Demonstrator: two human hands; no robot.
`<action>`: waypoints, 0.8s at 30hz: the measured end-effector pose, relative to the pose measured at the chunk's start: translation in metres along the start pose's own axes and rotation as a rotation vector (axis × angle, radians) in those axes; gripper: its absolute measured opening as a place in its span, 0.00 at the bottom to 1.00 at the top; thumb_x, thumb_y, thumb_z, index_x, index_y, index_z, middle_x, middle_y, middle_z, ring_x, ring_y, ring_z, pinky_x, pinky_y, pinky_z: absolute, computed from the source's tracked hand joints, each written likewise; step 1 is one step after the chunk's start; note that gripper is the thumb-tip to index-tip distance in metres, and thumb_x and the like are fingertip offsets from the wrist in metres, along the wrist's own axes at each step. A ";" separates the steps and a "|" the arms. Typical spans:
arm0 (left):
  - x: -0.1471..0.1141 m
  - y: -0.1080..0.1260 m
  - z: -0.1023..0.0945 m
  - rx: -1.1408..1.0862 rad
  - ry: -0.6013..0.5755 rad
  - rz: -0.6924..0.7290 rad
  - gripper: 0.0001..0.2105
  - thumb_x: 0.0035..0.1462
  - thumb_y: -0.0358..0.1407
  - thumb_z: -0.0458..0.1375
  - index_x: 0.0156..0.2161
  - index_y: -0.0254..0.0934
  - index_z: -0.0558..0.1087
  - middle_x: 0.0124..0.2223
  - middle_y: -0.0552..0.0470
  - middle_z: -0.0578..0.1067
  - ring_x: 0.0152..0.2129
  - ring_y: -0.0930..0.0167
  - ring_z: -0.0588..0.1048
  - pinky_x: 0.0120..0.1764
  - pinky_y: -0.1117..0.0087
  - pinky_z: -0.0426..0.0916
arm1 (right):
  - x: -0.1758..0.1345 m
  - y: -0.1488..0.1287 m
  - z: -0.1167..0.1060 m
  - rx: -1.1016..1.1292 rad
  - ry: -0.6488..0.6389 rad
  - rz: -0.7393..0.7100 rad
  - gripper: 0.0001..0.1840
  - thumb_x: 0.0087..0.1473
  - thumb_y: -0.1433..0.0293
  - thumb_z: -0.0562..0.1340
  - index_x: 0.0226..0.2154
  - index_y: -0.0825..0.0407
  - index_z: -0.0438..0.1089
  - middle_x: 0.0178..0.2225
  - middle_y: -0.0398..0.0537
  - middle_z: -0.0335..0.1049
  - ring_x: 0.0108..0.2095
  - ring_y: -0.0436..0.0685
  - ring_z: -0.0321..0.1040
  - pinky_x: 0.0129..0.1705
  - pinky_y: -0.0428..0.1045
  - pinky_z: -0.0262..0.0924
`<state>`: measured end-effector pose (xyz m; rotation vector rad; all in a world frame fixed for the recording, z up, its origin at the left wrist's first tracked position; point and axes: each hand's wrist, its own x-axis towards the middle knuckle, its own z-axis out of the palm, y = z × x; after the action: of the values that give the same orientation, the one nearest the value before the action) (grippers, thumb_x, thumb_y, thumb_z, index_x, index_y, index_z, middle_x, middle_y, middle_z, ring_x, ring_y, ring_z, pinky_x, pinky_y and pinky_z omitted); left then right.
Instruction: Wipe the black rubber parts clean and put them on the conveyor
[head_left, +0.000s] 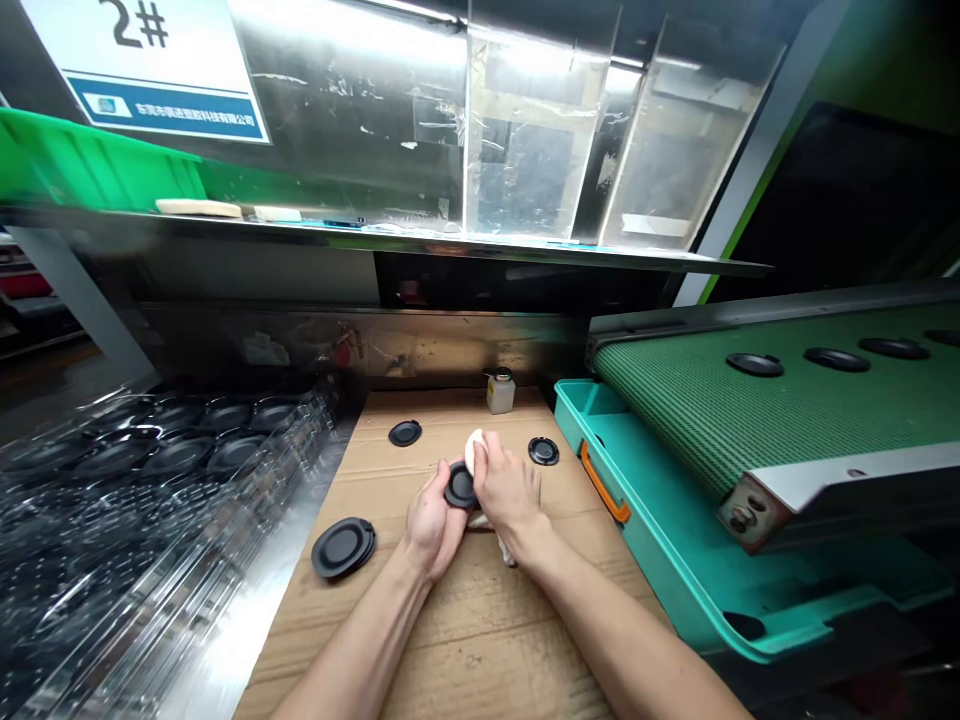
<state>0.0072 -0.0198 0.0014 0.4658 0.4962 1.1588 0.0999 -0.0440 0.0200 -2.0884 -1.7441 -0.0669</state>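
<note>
Wiping black discs one at a time, plenty left to go

Mid-frame, the left hand [431,520] grips a black disc [459,487] while the right hand [506,490] pinches a white cloth [474,450] against its top edge. Looks like early-to-middle going: three more discs [343,547] lie loose on the cardboard-covered counter [480,640], more ride the green conveyor [750,420] at right, and the clear trays [172,450] at left already hold several.
</note>
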 end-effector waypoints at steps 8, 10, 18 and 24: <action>0.000 -0.002 -0.001 0.018 0.056 0.017 0.14 0.64 0.34 0.50 0.48 0.31 0.74 0.50 0.41 0.77 0.49 0.64 0.74 0.55 0.62 0.67 | 0.003 0.011 0.002 0.006 0.002 0.013 0.20 0.66 0.58 0.44 0.51 0.47 0.63 0.35 0.50 0.75 0.32 0.57 0.72 0.33 0.47 0.58; 0.000 -0.002 -0.001 0.032 0.086 0.021 0.13 0.64 0.34 0.51 0.47 0.31 0.74 0.50 0.40 0.76 0.49 0.64 0.74 0.55 0.63 0.67 | -0.001 0.010 0.002 0.020 -0.017 -0.046 0.21 0.66 0.57 0.45 0.53 0.47 0.62 0.36 0.50 0.75 0.32 0.56 0.73 0.33 0.47 0.58; 0.002 0.002 0.000 -0.020 0.117 0.014 0.14 0.65 0.34 0.49 0.47 0.30 0.73 0.49 0.39 0.76 0.48 0.64 0.75 0.54 0.62 0.69 | 0.003 0.005 0.003 0.020 0.002 -0.083 0.21 0.66 0.57 0.43 0.54 0.46 0.61 0.38 0.50 0.75 0.33 0.58 0.73 0.32 0.48 0.57; 0.003 0.013 -0.003 -0.032 0.161 -0.028 0.17 0.66 0.35 0.45 0.46 0.27 0.72 0.51 0.35 0.75 0.49 0.63 0.74 0.53 0.61 0.69 | -0.007 0.006 0.000 0.074 -0.042 -0.078 0.19 0.66 0.58 0.45 0.50 0.45 0.63 0.35 0.48 0.76 0.31 0.57 0.72 0.31 0.47 0.54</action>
<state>-0.0036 -0.0128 0.0061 0.3382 0.6209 1.1815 0.1039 -0.0507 0.0163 -1.9829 -1.8244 0.0185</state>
